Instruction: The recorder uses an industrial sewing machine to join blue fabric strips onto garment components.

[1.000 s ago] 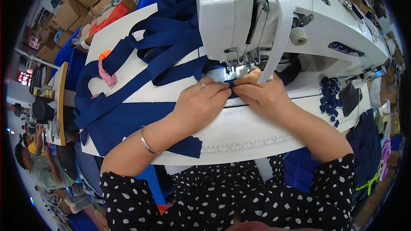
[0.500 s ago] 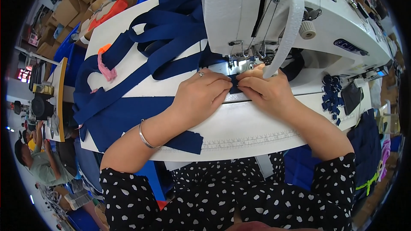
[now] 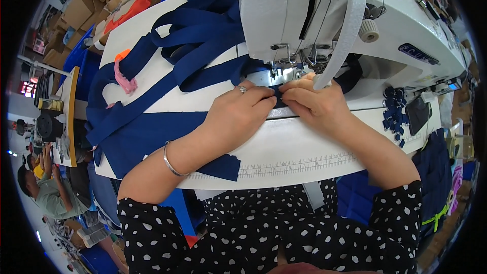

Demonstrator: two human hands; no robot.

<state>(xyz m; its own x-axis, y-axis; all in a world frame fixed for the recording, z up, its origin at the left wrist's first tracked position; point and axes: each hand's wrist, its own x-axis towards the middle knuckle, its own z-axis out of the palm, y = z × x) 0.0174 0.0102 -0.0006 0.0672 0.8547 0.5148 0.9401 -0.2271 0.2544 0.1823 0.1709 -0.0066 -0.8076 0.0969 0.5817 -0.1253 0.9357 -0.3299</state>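
Observation:
Both hands work at the needle area of a white sewing machine (image 3: 276, 18). My left hand (image 3: 242, 107), with a ring and a wrist bangle, is closed on the edge of a small piece of navy fabric (image 3: 277, 93). My right hand (image 3: 317, 100) pinches the same piece from the other side, just in front of the metal needle plate (image 3: 261, 77); its far fingers are partly behind the white guard arm. A long navy fabric strip (image 3: 147, 102) loops across the table left of the machine. A wider navy panel (image 3: 152, 139) lies partly beneath my left forearm.
The white table (image 3: 299, 147) carries a printed ruler along its near edge. Small navy scraps (image 3: 394, 109) lie at right beside a dark pouch (image 3: 418, 115). A pink and orange strip (image 3: 124, 78) rests at left. Cardboard boxes (image 3: 81, 10) and a co-worker (image 3: 53, 195) are farther left.
My left fingers have shifted slightly toward the needle plate, and less of the small fabric piece shows between my hands. The whole view has tilted a little.

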